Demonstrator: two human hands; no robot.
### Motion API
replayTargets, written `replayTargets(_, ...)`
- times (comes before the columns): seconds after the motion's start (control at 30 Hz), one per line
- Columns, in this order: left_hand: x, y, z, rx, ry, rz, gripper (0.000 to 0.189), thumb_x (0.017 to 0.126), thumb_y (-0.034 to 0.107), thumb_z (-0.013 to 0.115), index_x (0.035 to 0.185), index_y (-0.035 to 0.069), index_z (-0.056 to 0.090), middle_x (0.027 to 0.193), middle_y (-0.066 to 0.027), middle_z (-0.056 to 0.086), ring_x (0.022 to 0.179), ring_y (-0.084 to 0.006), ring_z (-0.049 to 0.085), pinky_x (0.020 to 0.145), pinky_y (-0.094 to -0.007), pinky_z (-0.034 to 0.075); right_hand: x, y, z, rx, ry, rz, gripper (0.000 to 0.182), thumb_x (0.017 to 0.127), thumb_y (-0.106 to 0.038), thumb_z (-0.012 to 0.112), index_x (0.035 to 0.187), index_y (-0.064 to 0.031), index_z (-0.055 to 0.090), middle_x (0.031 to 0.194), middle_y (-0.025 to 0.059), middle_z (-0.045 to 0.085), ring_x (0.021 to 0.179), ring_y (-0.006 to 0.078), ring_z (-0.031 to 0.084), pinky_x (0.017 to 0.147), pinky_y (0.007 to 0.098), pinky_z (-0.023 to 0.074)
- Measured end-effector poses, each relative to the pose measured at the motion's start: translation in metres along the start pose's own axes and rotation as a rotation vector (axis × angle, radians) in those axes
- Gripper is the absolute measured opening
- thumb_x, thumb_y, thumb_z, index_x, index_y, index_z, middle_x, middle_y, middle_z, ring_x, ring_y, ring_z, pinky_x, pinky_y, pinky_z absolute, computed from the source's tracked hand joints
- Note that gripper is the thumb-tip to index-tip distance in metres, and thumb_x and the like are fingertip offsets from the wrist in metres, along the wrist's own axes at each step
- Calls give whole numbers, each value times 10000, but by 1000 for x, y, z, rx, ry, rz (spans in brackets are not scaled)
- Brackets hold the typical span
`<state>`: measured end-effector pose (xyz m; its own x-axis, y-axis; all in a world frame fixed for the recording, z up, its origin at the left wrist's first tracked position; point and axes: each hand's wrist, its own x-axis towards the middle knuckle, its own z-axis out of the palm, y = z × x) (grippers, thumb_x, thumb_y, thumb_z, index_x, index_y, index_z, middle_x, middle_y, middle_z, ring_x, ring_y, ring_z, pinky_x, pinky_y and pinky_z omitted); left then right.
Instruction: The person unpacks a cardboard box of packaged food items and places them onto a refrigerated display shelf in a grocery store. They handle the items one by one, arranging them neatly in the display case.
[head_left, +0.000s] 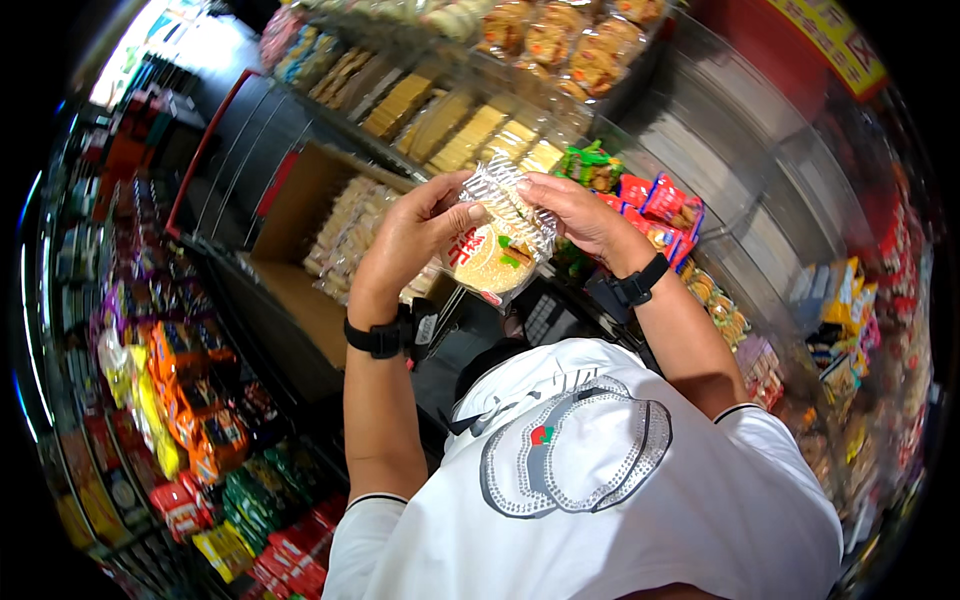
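Between my hands is a clear plastic packet of round, seeded flat cakes (491, 262), its wrapper bearing red writing and a green leaf print. My left hand (420, 232) grips the packet's left side, thumb pressed on the front. At the upper right, my right hand (577, 214) pinches the crinkled, white-striped end of the wrapper. Both wrists wear black straps with small devices. Beneath and left of the packet, an open cardboard box (289, 277) holds many wrapped pale pastries (349, 232). The fingers behind the wrapper are partly hidden.
Clear bins with stacked yellow wafers (469, 135) and bagged cookies (551, 37) stand ahead. Red snack packets (660, 210) lie right of my right hand. A red-rimmed wire cart (202, 150) stands left of the box; orange snack bags (199, 405) fill a shelf at left.
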<state>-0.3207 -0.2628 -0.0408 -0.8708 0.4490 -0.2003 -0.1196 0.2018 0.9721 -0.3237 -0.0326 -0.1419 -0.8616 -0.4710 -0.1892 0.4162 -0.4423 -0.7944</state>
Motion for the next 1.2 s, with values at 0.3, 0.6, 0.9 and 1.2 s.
replayTargets(0.3,87,-9,52,163,-193,190,415,915,165,712,1256,-25,573,860,11,591,779,-59,546,681,-223,462,-57,-11,-30,281,112,-117,588,981,-425,578,1382,-11,462,1291,107,601,1174,185,603,1001,347,500)
replayTargets(0.6,124,-24,77,439,176,525,493,946,257,675,1339,7,512,1157,-114,579,1041,-186,575,821,-295,499,-95,-13,-48,257,319,-278,582,900,-278,708,1347,5,467,1240,117,624,1115,181,633,961,324,519)
replayTargets(0.9,127,6,155,6,-385,118,466,978,360,611,1290,24,523,1126,-13,615,979,-99,553,851,-258,449,-109,-41,-49,158,596,-645,461,935,-334,608,1286,-46,526,1203,78,626,1094,136,598,947,311,490)
replayTargets(1.2,231,99,201,211,-628,372,580,894,241,743,1315,-16,437,1121,-104,651,1001,-164,626,888,-304,508,-165,-49,-91,22,820,-675,560,982,-439,558,1354,-32,460,1198,100,569,1095,168,581,887,323,503)
